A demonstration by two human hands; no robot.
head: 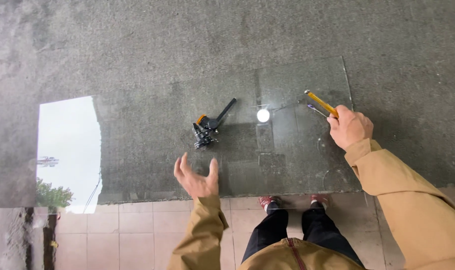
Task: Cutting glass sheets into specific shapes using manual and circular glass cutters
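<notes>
A clear glass sheet (152,130) lies flat on a grey felt-covered table and mirrors sky and a ceiling light. On the glass, near the middle, rests a black tool with an orange part and a straight handle (210,129). My left hand (196,177) hovers just in front of that tool, palm up, fingers spread, holding nothing. My right hand (350,127) is over the right end of the glass, closed around a thin yellow-handled tool (321,103) whose tip points away to the upper left.
The grey table surface (187,40) stretches far beyond the glass. The glass's right edge (348,85) runs near my right hand. Tan floor tiles (132,235) and my red shoes (270,201) show below the near edge.
</notes>
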